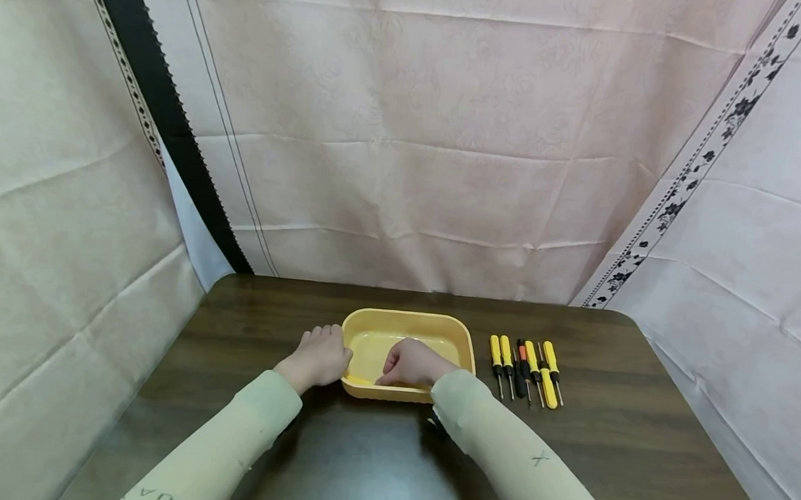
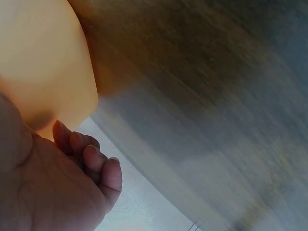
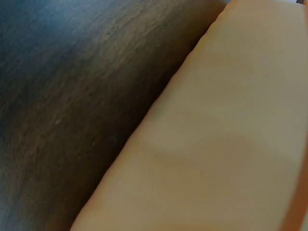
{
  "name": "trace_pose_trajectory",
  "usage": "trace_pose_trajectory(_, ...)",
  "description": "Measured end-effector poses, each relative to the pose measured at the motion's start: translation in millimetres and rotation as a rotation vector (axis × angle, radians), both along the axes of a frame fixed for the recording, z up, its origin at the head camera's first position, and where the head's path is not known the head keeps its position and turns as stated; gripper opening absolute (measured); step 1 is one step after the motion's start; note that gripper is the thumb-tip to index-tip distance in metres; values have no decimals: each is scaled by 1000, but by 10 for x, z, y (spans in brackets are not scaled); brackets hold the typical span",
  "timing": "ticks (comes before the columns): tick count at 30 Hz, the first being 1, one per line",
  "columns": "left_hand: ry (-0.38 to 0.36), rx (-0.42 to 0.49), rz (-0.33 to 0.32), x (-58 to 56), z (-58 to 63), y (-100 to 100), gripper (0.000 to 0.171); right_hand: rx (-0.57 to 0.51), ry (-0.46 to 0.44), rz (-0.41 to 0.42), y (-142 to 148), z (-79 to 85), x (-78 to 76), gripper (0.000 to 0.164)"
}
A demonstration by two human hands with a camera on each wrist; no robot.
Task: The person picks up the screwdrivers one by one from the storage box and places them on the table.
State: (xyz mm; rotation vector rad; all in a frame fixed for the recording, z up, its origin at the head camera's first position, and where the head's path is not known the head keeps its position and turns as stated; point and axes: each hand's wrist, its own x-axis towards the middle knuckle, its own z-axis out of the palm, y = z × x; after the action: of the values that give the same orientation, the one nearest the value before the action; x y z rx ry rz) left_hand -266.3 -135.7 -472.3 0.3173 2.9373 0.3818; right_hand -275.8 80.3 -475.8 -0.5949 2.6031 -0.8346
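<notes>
A pale yellow plastic tray (image 1: 408, 318) sits on the dark wooden table. My left hand (image 1: 319, 354) grips its left edge, fingers curled beside the outer wall (image 2: 53, 57) in the left wrist view. Inside the tray, low toward the front wall, is my right hand (image 1: 415, 362), with thumb and fingers pinched together. At those fingertips lies a bright yellow slim piece (image 1: 359, 381), coloured like the screwdriver handles nearby; the hand hides most of it. The right wrist view holds only the tray's outer wall (image 3: 216, 120), with that hand out of sight.
Right of the tray, several screwdrivers lie side by side, most with yellow-and-black handles (image 1: 495, 350). One has a red-and-black handle (image 1: 523, 353), and another a yellow handle pointing toward me (image 1: 549, 389). White cloth (image 1: 403, 169) hangs behind and beside the table (image 1: 606, 434).
</notes>
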Motion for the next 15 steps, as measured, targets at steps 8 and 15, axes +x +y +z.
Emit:
trace_pose_trajectory(8, -22, 6, -2, 10, 23, -10, 43, 2, 4, -18, 27, -7, -4, 21)
trace_pose_trajectory(15, -36, -3, 10, 15, 34, -8, 42, -6, -2, -73, 224, 23, -71, 16)
